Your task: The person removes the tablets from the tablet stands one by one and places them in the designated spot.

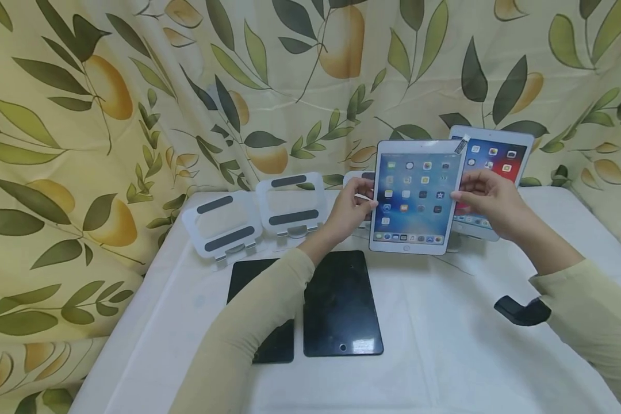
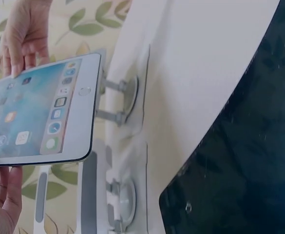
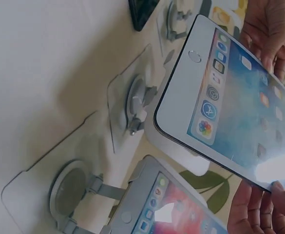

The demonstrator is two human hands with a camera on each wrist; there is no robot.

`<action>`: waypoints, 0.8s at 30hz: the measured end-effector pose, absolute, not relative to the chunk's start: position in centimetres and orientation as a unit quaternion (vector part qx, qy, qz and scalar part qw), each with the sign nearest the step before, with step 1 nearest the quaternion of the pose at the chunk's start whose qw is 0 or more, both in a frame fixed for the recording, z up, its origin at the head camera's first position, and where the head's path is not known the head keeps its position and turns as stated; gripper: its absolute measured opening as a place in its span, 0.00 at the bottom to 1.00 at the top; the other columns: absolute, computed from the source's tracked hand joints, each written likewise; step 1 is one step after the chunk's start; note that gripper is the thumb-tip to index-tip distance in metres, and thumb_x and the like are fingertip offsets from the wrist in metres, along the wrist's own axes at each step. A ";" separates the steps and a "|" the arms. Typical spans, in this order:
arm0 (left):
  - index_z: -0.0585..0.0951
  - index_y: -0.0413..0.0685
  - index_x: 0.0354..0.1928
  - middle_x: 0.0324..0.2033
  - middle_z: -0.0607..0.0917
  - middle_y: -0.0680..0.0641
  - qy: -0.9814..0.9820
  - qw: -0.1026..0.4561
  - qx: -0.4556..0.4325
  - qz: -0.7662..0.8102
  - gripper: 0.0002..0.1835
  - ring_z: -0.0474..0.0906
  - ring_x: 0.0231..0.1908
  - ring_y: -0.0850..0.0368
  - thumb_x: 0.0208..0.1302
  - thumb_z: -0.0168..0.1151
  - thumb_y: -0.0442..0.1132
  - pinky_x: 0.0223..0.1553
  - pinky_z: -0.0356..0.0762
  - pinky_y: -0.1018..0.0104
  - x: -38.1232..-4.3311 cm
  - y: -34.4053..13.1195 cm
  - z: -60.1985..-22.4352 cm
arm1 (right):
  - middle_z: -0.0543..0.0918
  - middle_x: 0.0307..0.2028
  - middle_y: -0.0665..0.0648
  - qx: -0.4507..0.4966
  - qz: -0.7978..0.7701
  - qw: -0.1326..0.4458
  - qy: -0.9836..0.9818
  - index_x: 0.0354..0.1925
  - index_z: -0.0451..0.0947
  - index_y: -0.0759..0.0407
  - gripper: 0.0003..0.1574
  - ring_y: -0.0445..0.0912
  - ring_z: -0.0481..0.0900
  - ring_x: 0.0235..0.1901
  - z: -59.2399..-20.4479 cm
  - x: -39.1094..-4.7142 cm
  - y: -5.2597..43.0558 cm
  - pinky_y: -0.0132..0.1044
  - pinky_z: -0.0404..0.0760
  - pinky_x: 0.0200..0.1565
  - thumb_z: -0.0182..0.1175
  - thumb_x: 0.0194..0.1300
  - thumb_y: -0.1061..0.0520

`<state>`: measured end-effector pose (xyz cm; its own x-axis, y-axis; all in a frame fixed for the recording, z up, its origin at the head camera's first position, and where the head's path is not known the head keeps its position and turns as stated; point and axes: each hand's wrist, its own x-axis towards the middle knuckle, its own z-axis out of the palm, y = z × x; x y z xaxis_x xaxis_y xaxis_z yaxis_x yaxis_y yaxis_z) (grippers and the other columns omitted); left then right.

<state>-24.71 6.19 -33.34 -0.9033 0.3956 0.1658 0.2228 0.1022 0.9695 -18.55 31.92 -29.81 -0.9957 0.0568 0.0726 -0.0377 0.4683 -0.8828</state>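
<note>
A white tablet (image 1: 414, 201) with a blue home screen is held upright, a small tag on its top right corner. My left hand (image 1: 353, 207) pinches its left edge; my right hand (image 1: 489, 201) pinches the right edge. Behind it is a tablet stand (image 3: 137, 100), largely hidden; in the right wrist view the held tablet's lower edge overlaps this stand's backrest, and I cannot tell whether they touch. To the right, another white tablet (image 1: 497, 149) with a red and blue screen leans on its own stand (image 3: 71, 192), partly covered by my right hand.
Two bare white stands with grey pads, one far left (image 1: 222, 225) and one beside it (image 1: 291, 202), stand at the table's back. Two dark-screened tablets lie flat, one (image 1: 341, 305) near the middle, the other (image 1: 276, 342) partly under my left forearm. A patterned curtain (image 1: 186, 115) hangs behind.
</note>
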 end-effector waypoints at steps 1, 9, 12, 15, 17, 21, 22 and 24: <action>0.69 0.40 0.56 0.41 0.74 0.45 0.738 0.070 0.209 0.638 0.18 0.73 0.35 0.60 0.65 0.55 0.27 0.40 0.82 0.60 -24.5 6.2 -33.3 | 0.76 0.34 0.31 -0.005 0.516 0.044 -0.855 0.48 0.67 0.55 0.16 0.29 0.77 0.35 -29.9 -18.4 32.0 0.23 0.79 0.36 0.58 0.66 0.53; 0.69 0.39 0.55 0.41 0.74 0.44 0.725 0.086 0.218 0.648 0.18 0.75 0.36 0.58 0.64 0.56 0.26 0.40 0.82 0.55 -22.6 6.5 -33.6 | 0.76 0.34 0.30 -0.005 0.510 0.032 -0.860 0.50 0.65 0.63 0.21 0.27 0.78 0.34 -30.2 -17.1 32.7 0.25 0.81 0.33 0.59 0.66 0.55; 0.69 0.38 0.55 0.41 0.74 0.44 0.728 0.089 0.219 0.643 0.17 0.75 0.36 0.58 0.64 0.56 0.26 0.38 0.83 0.61 -22.1 6.4 -34.0 | 0.77 0.33 0.32 0.002 0.519 0.021 -0.854 0.49 0.65 0.61 0.17 0.28 0.79 0.33 -30.3 -16.7 33.0 0.27 0.82 0.33 0.58 0.66 0.58; 0.68 0.38 0.55 0.41 0.75 0.44 0.726 0.096 0.219 0.645 0.17 0.76 0.37 0.59 0.65 0.56 0.27 0.37 0.83 0.65 -21.5 6.4 -34.4 | 0.78 0.33 0.33 0.008 0.518 0.013 -0.855 0.48 0.66 0.60 0.14 0.29 0.79 0.33 -30.5 -16.2 33.2 0.26 0.82 0.32 0.57 0.66 0.60; 0.68 0.39 0.55 0.42 0.75 0.44 0.724 0.104 0.218 0.646 0.18 0.76 0.37 0.60 0.65 0.56 0.27 0.37 0.82 0.68 -21.1 6.4 -34.7 | 0.77 0.33 0.32 0.005 0.511 0.012 -0.859 0.49 0.66 0.60 0.15 0.28 0.79 0.33 -30.7 -15.8 33.2 0.26 0.81 0.32 0.58 0.66 0.59; 0.69 0.41 0.55 0.41 0.74 0.46 0.724 0.115 0.209 0.647 0.18 0.77 0.37 0.61 0.64 0.57 0.28 0.37 0.82 0.68 -20.3 6.5 -35.4 | 0.78 0.33 0.31 0.002 0.514 0.000 -0.858 0.49 0.65 0.61 0.15 0.28 0.79 0.33 -31.2 -15.0 33.4 0.26 0.81 0.33 0.57 0.66 0.59; 0.69 0.41 0.55 0.41 0.74 0.47 0.726 0.118 0.206 0.646 0.18 0.77 0.38 0.61 0.64 0.57 0.28 0.37 0.82 0.68 -20.1 6.5 -35.6 | 0.78 0.33 0.31 0.004 0.515 -0.003 -0.857 0.49 0.65 0.61 0.15 0.28 0.80 0.33 -31.4 -14.8 33.4 0.26 0.81 0.33 0.57 0.66 0.60; 0.69 0.41 0.55 0.41 0.75 0.47 0.726 0.123 0.201 0.646 0.18 0.77 0.38 0.61 0.64 0.58 0.28 0.36 0.82 0.68 -19.8 6.5 -35.9 | 0.78 0.34 0.31 0.008 0.520 -0.008 -0.854 0.48 0.65 0.61 0.14 0.29 0.80 0.33 -31.7 -14.5 33.6 0.26 0.81 0.33 0.57 0.66 0.61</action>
<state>-19.78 6.50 -35.92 -0.8891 0.4504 0.0811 0.1325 0.0838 0.9876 -14.45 33.55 -31.68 -0.9997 -0.0225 -0.0060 -0.0050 0.4594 -0.8882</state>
